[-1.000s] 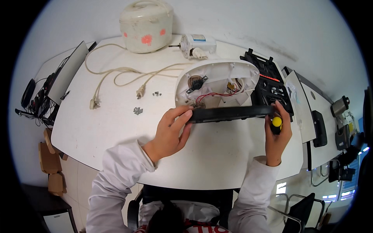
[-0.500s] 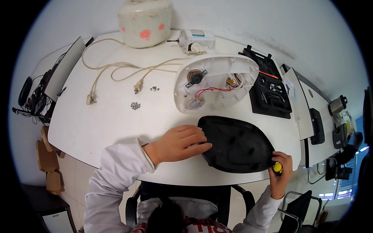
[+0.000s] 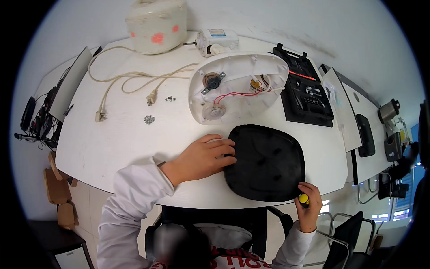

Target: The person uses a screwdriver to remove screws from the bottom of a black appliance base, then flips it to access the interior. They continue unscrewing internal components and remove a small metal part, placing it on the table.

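Observation:
A black plastic base cover (image 3: 265, 163), rounded and shallow with a raised rim, is held at the front edge of the table between my two hands. My left hand (image 3: 199, 158) grips its left edge, the fingertips curled over the rim. At the lower right corner, my right hand (image 3: 309, 206) pinches the rim and also keeps a screwdriver (image 3: 304, 198) in the palm, of which only the yellow-and-black handle end shows. Just beyond the cover lies a white appliance housing (image 3: 239, 105), open side up, with red wires and a dark metal-bracketed part inside.
Left of the housing are two small piles of screws (image 3: 149, 119) and a beige power cord (image 3: 121, 76). Behind stand a motor (image 3: 219, 41) and a cream round container (image 3: 156, 29) with pink marks. An open black tool case (image 3: 309, 96) lies at the right.
The cover has turned and tilted, so its face shows broader. My right hand has come inward to the left with it; my left hand keeps its hold. The whole view has shifted slightly.

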